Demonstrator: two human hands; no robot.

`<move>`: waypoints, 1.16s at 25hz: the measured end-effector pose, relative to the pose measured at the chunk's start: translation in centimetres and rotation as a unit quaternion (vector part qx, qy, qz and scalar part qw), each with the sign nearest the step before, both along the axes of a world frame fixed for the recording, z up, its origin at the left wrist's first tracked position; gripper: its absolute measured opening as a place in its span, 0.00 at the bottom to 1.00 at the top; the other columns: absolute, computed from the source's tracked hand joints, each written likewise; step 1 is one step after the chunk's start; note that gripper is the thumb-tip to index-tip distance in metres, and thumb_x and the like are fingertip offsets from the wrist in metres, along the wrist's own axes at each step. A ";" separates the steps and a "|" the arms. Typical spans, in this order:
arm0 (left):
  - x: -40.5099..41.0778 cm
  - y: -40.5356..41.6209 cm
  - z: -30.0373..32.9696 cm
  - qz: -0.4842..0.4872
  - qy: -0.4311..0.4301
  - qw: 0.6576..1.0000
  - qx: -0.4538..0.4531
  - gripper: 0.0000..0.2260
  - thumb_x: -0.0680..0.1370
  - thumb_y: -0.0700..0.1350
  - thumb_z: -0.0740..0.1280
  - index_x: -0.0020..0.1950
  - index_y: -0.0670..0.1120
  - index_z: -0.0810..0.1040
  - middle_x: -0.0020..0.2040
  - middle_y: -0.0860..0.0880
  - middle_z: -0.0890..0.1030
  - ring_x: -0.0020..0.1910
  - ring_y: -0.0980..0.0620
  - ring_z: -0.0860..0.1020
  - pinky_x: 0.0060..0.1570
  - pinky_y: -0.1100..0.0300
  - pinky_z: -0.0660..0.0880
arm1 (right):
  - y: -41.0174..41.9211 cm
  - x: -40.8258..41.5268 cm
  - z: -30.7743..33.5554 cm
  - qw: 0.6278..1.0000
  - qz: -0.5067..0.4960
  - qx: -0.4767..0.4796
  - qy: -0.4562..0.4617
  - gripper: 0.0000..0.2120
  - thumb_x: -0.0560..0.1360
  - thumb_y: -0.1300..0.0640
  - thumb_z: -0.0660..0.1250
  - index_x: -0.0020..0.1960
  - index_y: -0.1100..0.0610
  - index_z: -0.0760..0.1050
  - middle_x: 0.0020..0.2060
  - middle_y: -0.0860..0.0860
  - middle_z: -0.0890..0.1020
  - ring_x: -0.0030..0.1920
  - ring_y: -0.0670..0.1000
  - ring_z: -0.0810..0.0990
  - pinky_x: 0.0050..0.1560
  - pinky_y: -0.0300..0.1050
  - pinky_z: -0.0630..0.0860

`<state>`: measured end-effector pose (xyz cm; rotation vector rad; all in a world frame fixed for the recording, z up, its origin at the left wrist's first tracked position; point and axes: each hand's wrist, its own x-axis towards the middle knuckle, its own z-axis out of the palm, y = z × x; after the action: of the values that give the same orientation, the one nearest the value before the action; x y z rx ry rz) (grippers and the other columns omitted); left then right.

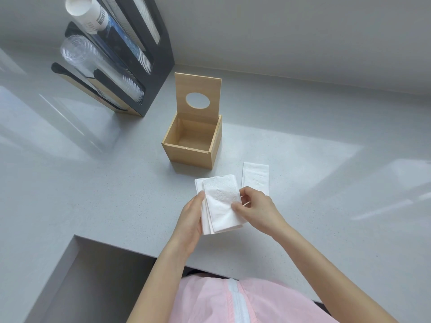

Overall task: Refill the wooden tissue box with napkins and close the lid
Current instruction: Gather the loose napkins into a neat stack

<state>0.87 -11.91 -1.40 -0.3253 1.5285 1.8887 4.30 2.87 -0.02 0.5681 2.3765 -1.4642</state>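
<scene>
My left hand (191, 220) cradles the napkins (220, 203) in a closed grip, my right hand (255, 207) pinches their right edge, long axis pointing away from me toward the open wooden tissue box (192, 142) straight ahead on the bench (93, 183).

Both hands, left hand (190, 220) and right hand (258, 209), grip perhaps 3 napkins (219, 203) before the open wooden box (190, 151).
</scene>
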 end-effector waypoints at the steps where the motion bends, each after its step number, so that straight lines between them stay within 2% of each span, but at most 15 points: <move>1: 0.0 0.0 0.0 -0.001 0.004 1.000 0.002 0.15 0.81 0.48 0.54 0.58 0.45 0.77 0.53 0.46 0.83 0.50 0.49 0.82 0.53 0.54 0.77 | -0.1 -0.1 -0.1 1.000 -0.002 0.003 0.000 0.03 0.75 0.58 0.62 0.48 0.53 0.73 0.40 0.46 0.76 0.38 0.45 0.75 0.34 0.34 0.70; 3: 0.1 -0.1 0.1 -0.007 0.026 0.999 -0.025 0.11 0.80 0.45 0.57 0.56 0.45 0.77 0.50 0.47 0.83 0.46 0.51 0.82 0.50 0.56 0.77 | -0.4 -0.2 -0.3 1.000 0.004 0.011 -0.003 0.05 0.75 0.57 0.63 0.50 0.53 0.73 0.39 0.45 0.76 0.36 0.43 0.75 0.33 0.34 0.70; 5: 0.2 -0.1 0.2 -0.005 0.038 0.998 -0.054 0.08 0.79 0.41 0.59 0.52 0.47 0.77 0.48 0.48 0.82 0.44 0.52 0.81 0.48 0.57 0.77 | -0.5 -0.3 -0.4 1.000 0.016 0.010 -0.005 0.05 0.75 0.56 0.63 0.50 0.54 0.74 0.40 0.47 0.78 0.37 0.46 0.76 0.35 0.37 0.72; 8: 0.1 -0.2 0.3 0.003 0.033 0.997 -0.065 0.08 0.79 0.39 0.59 0.48 0.49 0.77 0.46 0.50 0.82 0.45 0.52 0.80 0.50 0.56 0.76 | 1.0 -1.0 -0.6 1.000 -0.028 0.009 0.002 0.06 0.77 0.55 0.61 0.49 0.55 0.75 0.44 0.51 0.81 0.42 0.49 0.80 0.48 0.47 0.76; 11: 0.0 -0.4 0.3 0.008 0.024 0.998 -0.063 0.08 0.79 0.39 0.60 0.48 0.48 0.77 0.46 0.50 0.81 0.45 0.52 0.80 0.50 0.56 0.75 | 3.6 -2.3 -1.5 0.987 -0.098 0.125 -0.018 0.15 0.77 0.53 0.61 0.59 0.61 0.71 0.57 0.57 0.77 0.56 0.55 0.76 0.56 0.50 0.73; 14: 0.0 -0.3 0.2 0.008 0.022 0.998 -0.060 0.07 0.79 0.39 0.60 0.50 0.47 0.76 0.47 0.50 0.81 0.45 0.52 0.79 0.49 0.56 0.75 | 4.6 -3.2 -2.5 0.967 -0.080 0.220 -0.099 0.25 0.76 0.50 0.63 0.63 0.68 0.63 0.63 0.62 0.67 0.63 0.61 0.68 0.57 0.52 0.70; 17: 0.0 -0.2 0.2 0.010 0.022 0.998 -0.061 0.07 0.79 0.39 0.59 0.49 0.47 0.76 0.46 0.50 0.81 0.44 0.52 0.79 0.47 0.57 0.75 | 4.5 -3.9 -3.2 0.958 -0.055 0.252 -0.126 0.25 0.76 0.52 0.63 0.63 0.68 0.62 0.63 0.63 0.66 0.64 0.62 0.66 0.57 0.52 0.70; 20: 0.1 -0.1 0.1 0.012 0.018 0.998 -0.058 0.07 0.79 0.39 0.59 0.50 0.47 0.76 0.46 0.50 0.81 0.44 0.53 0.79 0.48 0.58 0.75 | 4.4 -4.2 -3.6 0.957 -0.045 0.258 -0.128 0.19 0.76 0.56 0.61 0.62 0.66 0.64 0.62 0.61 0.69 0.63 0.61 0.68 0.57 0.52 0.69; 23: 0.0 -0.2 0.1 0.012 0.018 0.998 -0.057 0.07 0.79 0.39 0.60 0.50 0.47 0.76 0.46 0.50 0.81 0.44 0.52 0.79 0.50 0.56 0.75 | 4.4 -4.0 -3.9 0.965 -0.057 0.237 -0.101 0.06 0.75 0.61 0.58 0.51 0.60 0.66 0.49 0.56 0.72 0.50 0.57 0.70 0.46 0.49 0.67; 24: 0.0 -0.3 0.1 0.011 0.018 0.998 -0.056 0.07 0.79 0.39 0.60 0.50 0.47 0.76 0.46 0.50 0.81 0.44 0.52 0.79 0.50 0.56 0.75 | 4.4 -3.8 -4.0 0.970 -0.066 0.216 -0.087 0.04 0.74 0.61 0.58 0.49 0.58 0.65 0.46 0.55 0.72 0.46 0.55 0.69 0.43 0.47 0.65; 27: 0.0 -0.4 0.0 0.008 0.017 0.999 -0.050 0.07 0.79 0.39 0.60 0.51 0.46 0.76 0.47 0.49 0.81 0.46 0.51 0.79 0.54 0.54 0.74 | 4.8 -2.9 -3.3 0.988 -0.122 0.084 -0.041 0.10 0.74 0.60 0.61 0.55 0.60 0.70 0.46 0.52 0.75 0.45 0.53 0.72 0.38 0.43 0.67; 29: 0.0 -0.5 0.0 0.007 0.020 0.999 -0.048 0.07 0.79 0.39 0.60 0.52 0.46 0.76 0.47 0.49 0.81 0.46 0.51 0.79 0.54 0.54 0.74 | 5.2 -2.3 -2.0 0.990 -0.141 0.025 -0.007 0.08 0.76 0.58 0.61 0.54 0.58 0.72 0.47 0.51 0.76 0.47 0.52 0.73 0.39 0.42 0.68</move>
<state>0.84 -12.41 -1.45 -0.3440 1.6511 1.8474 2.05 8.03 -2.04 0.9570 2.4042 -1.5075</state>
